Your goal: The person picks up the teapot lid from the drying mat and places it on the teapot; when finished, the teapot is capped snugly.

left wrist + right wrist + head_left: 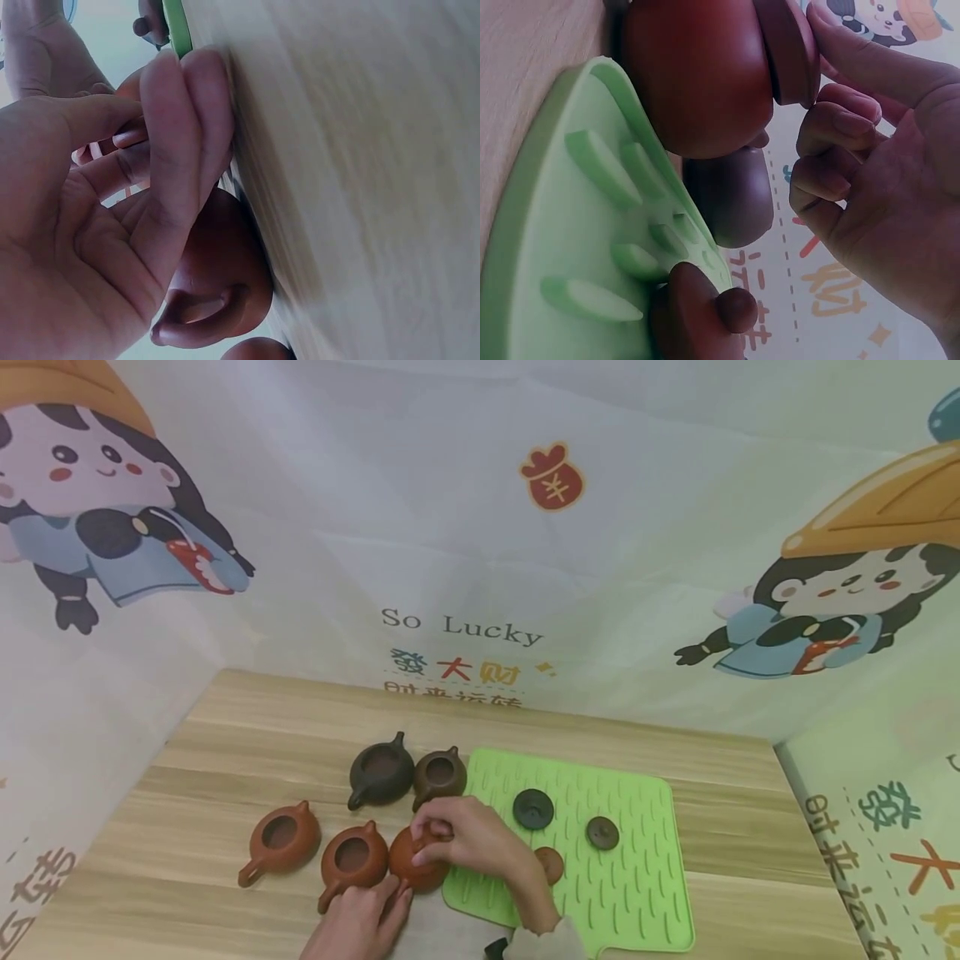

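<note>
Right grip (472,839) pinches a round reddish-clay lid (793,56) atop its teapot (694,82), left grip (362,917) the handle (130,136); four clay teapots (288,858) stand lidless.

The back wall (450,568) reads "So Lucky" (461,627) in dark letters; below stands "發大财" (455,667) in teal, red and yellow, then a brown "时来运转" (453,694) (its lower part cut off at the table (285,702)). High up, a red pouch (553,478) bears a yellow "¥" sign. The right wall (900,718) repeats "發" and "大", slanted, beside brown characters, the frame cropping a yellow third. The left wall (112,710) shows a brown "转" (45,872). In the right wrist view, a yellow "财" and brown "运转" stand on the printed wall, a red character partly hidden.
</note>
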A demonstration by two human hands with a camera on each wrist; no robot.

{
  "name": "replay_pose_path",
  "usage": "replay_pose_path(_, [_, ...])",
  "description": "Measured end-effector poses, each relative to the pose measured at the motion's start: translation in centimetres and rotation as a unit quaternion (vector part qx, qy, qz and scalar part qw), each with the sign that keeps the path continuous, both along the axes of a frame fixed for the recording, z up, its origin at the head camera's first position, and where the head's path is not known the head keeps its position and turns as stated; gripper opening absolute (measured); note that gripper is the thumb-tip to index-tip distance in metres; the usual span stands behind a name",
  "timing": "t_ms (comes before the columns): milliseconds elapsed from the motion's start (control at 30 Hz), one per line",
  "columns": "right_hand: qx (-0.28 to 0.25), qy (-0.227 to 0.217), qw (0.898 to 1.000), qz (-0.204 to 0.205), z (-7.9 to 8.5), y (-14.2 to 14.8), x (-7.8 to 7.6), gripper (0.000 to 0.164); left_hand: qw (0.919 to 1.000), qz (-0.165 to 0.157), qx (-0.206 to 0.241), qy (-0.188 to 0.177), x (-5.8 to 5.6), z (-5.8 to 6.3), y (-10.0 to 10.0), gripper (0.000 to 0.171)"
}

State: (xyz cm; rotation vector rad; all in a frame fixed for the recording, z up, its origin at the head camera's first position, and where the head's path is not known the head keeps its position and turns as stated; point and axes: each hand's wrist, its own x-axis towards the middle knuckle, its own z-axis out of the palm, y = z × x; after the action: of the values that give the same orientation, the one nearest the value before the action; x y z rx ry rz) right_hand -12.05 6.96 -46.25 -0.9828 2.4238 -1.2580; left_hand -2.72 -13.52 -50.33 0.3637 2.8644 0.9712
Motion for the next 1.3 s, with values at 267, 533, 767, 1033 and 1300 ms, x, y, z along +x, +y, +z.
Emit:
replay_pose_path(267, [0.033,0.012,0.999,-0.009,-0.2,-0.7,0.3,0.023,0.9998,-0.001,-0.001,0.018,0.3,-0.4,-0.1,0.022])
replay_pose_path(533, [0.044,0.057,0.997,-0.030,-5.0,-0.3,-0.8,0.029,1.0000,0.002,0.001,0.001,0.2,-0.2,0.0,0.027])
replay_pose_path(767, [0.094,0.055,0.993,-0.044,-4.2,-0.6,-0.4,0.029,1.0000,0.002,-0.002,-0.007,-0.1,0.0,0.2,0.027])
replay_pose_path(1033, [0.126,0.069,0.988,-0.052,-4.0,-0.9,0.0,0.027,0.9999,0.008,-0.009,-0.005,-0.1,0.1,0.3,0.029])
replay_pose_path(1300, [0.090,-0.003,0.995,-0.043,1.2,1.4,1.5,0.038,0.9990,0.038,-0.020,-0.014,-0.5,-3.0,-0.9,0.042])
